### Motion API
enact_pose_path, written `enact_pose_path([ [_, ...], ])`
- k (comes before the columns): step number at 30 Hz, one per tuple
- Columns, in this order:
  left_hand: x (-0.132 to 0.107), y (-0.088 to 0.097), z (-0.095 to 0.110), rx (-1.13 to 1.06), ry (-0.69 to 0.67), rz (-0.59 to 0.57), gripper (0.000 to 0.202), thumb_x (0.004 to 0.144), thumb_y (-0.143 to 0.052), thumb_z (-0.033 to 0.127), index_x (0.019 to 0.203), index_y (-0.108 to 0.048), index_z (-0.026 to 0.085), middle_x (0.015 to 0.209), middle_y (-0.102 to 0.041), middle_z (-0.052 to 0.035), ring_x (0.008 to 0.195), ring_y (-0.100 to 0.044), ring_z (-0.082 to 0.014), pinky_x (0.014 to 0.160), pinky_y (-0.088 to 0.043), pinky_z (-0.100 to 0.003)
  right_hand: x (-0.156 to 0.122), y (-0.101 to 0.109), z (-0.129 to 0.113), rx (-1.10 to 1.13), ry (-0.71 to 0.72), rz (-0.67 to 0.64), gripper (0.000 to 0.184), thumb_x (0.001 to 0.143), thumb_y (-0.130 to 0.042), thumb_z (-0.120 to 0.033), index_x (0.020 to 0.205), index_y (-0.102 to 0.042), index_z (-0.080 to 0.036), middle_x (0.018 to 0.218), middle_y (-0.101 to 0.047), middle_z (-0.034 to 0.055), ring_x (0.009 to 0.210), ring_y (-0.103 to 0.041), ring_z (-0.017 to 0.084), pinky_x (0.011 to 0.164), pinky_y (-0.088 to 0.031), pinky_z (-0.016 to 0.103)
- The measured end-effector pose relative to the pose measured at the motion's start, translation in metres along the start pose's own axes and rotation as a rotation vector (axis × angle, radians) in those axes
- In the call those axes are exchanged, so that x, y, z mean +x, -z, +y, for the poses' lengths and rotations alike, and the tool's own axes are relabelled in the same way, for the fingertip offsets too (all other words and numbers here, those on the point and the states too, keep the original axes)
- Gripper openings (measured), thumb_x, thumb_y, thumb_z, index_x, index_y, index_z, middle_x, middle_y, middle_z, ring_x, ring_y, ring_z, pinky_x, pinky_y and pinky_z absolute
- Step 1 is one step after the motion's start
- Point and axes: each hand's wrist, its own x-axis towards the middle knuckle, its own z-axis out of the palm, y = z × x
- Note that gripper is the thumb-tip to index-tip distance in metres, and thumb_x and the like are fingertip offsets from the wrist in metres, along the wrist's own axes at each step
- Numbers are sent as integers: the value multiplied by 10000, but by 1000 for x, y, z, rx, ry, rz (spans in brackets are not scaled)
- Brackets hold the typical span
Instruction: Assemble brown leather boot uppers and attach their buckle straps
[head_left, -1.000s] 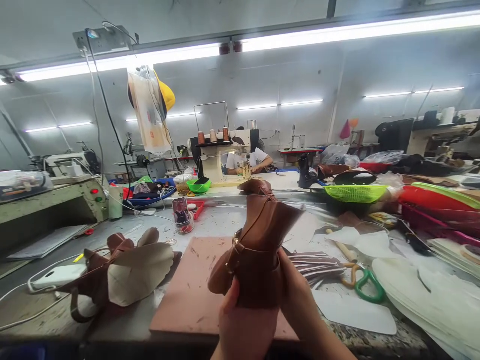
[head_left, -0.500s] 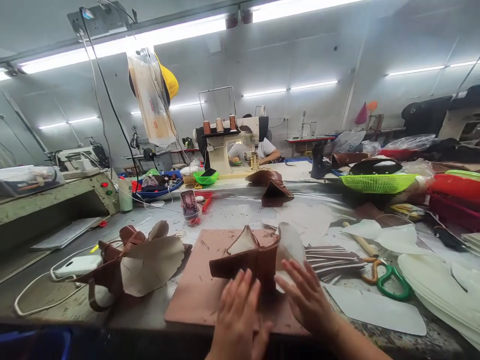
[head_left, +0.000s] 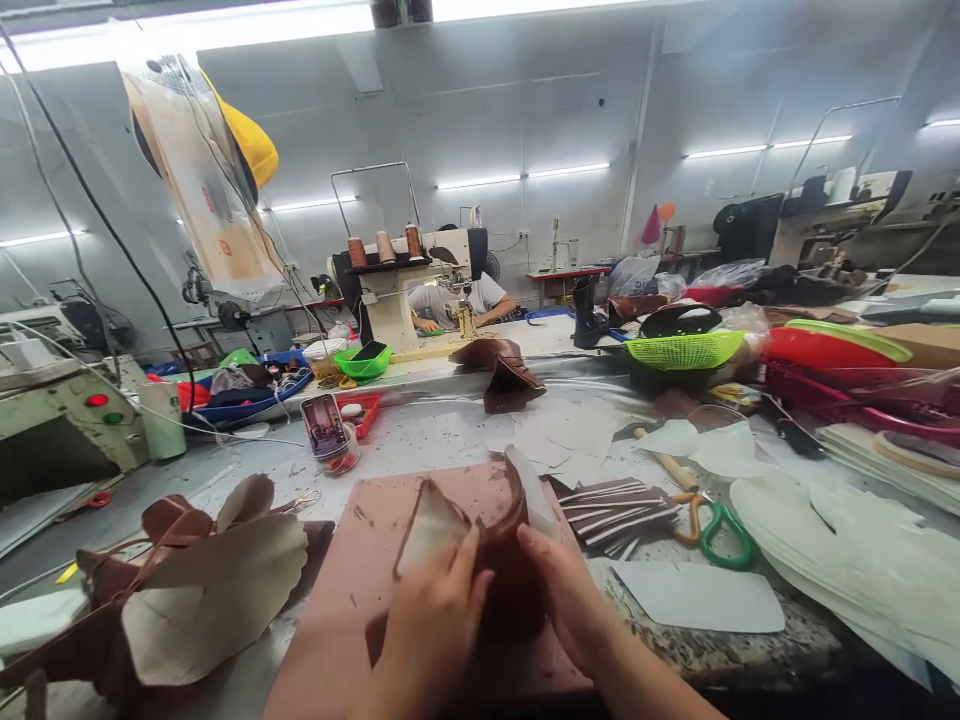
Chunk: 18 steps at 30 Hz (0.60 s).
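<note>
Brown leather piece (head_left: 514,582): head view; on the pink board (head_left: 330,620), squarely between both hands, its open top facing up; pale lining shows in a flap beside the left fingers (head_left: 466,550).
Left fingers: bunched near one another at the rim of the opening, thumb toward the near wall; blurred, cannot tell if clamped.
Right fingers: thumb (head_left: 534,545) raised against the piece's upper edge; the others hidden, so cannot tell if clamped.
Clear tub (head_left: 343,456): something red inside; a lit phone (head_left: 325,425) leans up at it.
Red tray (head_left: 370,418): just behind the tub; white round item (head_left: 351,411) in it.
Green bowl (head_left: 364,370): farther back; dark flat object (head_left: 370,350) across its top.
Blue tray (head_left: 259,403): far left, heaped with mixed dark and pale bits, too small to name.
Yellow-green basket (head_left: 686,352): back right, black item (head_left: 681,320) on top.
Left hand (head_left: 435,612): back uppermost, reaching in from the near edge of the worktop (head_left: 427,432).
Right hand (head_left: 566,592): on edge, thumb up, forearm slanting in from lower right.
Scissors (head_left: 706,530): well right of both hands, orange and green handles.
</note>
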Motion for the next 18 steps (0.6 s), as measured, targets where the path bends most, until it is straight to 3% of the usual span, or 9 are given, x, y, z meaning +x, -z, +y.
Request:
enact_pose_path([
  [3,-27,5,13,-48,-94,132,397,901,-429,270,1278,-468,151,742,-651,-53,551,-609,-156,490,-467,-214,-5,0,-5,309,-359,-201,444,793,-570,-540,1015,-660,-166,856,-694,86,837,-652,263,780,-522,419],
  [6,-38,-5,14,2,-97,134,370,925,-385,198,1282,-438,120,784,-658,-40,536,-601,-112,502,-462,-175,-8,4,2,316,-497,-212,447,733,-636,-523,966,-666,-143,849,-687,95,872,-629,283,863,-460,440],
  [8,-36,-16,12,25,-137,117,310,938,-342,188,1186,-510,108,802,-666,-40,493,-588,-91,456,-440,-165,-9,9,12,205,-487,-229,425,728,-627,-521,930,-673,-150,861,-683,96,904,-612,295,864,-453,436],
  [10,-32,-24,10,35,-200,117,290,938,-329,171,1097,-562,100,792,-669,-41,470,-577,-82,429,-417,-169,-8,21,21,-42,-400,-228,384,772,-579,-488,955,-664,-161,866,-681,85,912,-610,283,822,-476,401],
  [13,-29,-27,9,61,-260,156,269,889,-392,93,1083,-578,81,796,-674,-60,529,-594,-101,488,-423,-198,5,53,28,-591,-225,-181,345,904,-389,-362,1077,-608,-159,840,-679,62,792,-637,208,700,-502,314],
  [15,-30,-24,10,72,-271,178,298,845,-424,38,1098,-577,76,822,-677,-78,577,-599,-122,526,-417,-230,23,80,31,-779,-195,-131,352,932,-305,-274,1036,-615,-142,895,-668,85,811,-624,197,719,-480,309],
  [18,-31,-17,12,34,-294,205,313,816,-444,14,1083,-592,81,858,-678,-100,657,-599,-152,580,-420,-266,56,114,40,-996,-172,-122,242,863,-420,-169,858,-659,-130,883,-648,113,888,-578,243,785,-422,347],
])
